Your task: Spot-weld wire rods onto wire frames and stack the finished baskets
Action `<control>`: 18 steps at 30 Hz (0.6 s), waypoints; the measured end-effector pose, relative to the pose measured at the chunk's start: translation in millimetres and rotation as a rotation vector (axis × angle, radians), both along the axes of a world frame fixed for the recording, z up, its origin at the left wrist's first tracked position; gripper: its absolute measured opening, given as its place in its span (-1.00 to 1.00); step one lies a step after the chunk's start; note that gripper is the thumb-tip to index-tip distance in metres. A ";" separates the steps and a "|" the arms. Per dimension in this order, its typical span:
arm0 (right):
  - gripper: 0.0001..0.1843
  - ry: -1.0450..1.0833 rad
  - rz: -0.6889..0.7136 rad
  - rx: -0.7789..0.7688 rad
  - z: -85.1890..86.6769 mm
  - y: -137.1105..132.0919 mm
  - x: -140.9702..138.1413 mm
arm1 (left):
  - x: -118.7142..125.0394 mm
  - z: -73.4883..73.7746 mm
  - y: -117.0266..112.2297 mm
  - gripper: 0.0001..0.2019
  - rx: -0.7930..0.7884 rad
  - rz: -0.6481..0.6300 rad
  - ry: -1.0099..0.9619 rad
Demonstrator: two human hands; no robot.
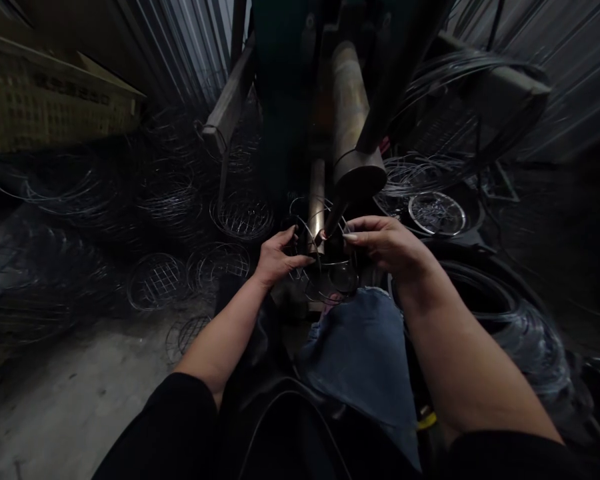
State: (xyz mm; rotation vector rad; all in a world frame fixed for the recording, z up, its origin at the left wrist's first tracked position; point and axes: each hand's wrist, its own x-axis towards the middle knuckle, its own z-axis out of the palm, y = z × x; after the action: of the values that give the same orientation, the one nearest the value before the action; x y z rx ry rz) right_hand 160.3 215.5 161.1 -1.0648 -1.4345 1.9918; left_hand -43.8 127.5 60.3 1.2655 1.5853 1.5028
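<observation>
A small round wire basket frame sits between my two hands, around the lower metal rod of a machine that looks like a spot welder. My left hand grips its left side, thumb and fingers at the wire. On the opposite side, my right hand pinches the rim, its other fingers curled. The lower rod ends inside the frame. A slanted electrode tip comes down beside it from the thick upper cylinder, and a small orange glow shows where they meet.
Stacks of wire baskets fill the left side, with loose ones on the concrete floor. At right are a metal bowl of small pieces, wire coils and bundled wire. A yellow crate stands upper left. Blue cloth covers my lap.
</observation>
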 end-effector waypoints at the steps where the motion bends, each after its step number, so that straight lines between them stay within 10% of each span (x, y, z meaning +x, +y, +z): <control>1: -0.61 0.013 -0.007 -0.008 -2.5 0.9 -3.7 | 0.3 -2.7 1.3 -0.19 -0.006 -0.007 -0.028; 18: -0.69 0.103 0.087 -0.080 -15.9 7.1 -18.1 | -16.1 0.0 6.9 -0.22 0.063 -0.006 0.148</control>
State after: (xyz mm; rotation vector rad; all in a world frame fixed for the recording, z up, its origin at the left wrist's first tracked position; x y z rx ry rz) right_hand 142.2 222.6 145.3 -0.9320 -1.3793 2.1493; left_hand -59.9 134.4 60.3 1.4448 1.6364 1.4955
